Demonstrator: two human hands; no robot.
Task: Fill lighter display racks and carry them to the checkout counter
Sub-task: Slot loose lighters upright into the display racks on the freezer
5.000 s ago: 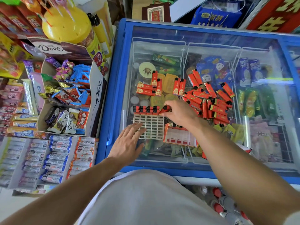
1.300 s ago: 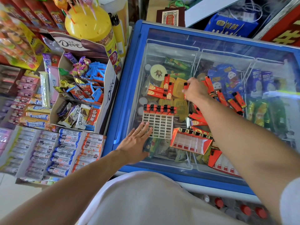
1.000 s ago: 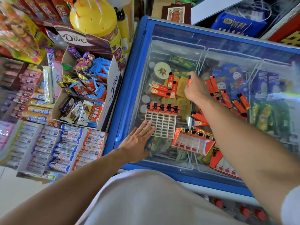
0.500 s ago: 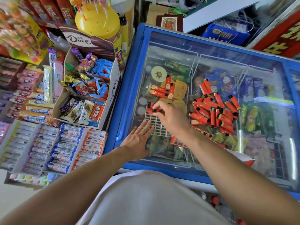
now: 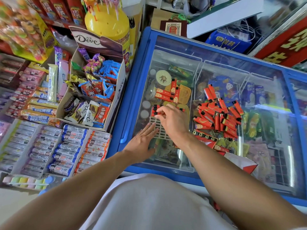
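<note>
A white grid rack (image 5: 157,128) lies on the freezer's glass lid (image 5: 216,67), with red lighters standing in its far row (image 5: 155,108). My right hand (image 5: 172,121) hovers over the rack's left part, fingertips pinched on a red lighter (image 5: 157,114) at the second row. My left hand (image 5: 142,140) rests flat with spread fingers against the rack's near left corner. A heap of loose red lighters (image 5: 219,117) lies to the right. Three more lighters (image 5: 167,94) lie beyond the rack. A red cardboard lighter box (image 5: 209,141) is partly hidden under my right forearm.
A Dove chocolate display box (image 5: 93,90) stands left of the freezer's blue frame (image 5: 131,103). Rows of candy rolls (image 5: 66,146) fill low shelves at the near left. A yellow lollipop tub (image 5: 108,24) stands behind. Ice cream packs show under the glass.
My right hand took a lighter near the loose ones at the back, drew it back to the rack and now holds it at the left end. My left hand stayed on the rack.
</note>
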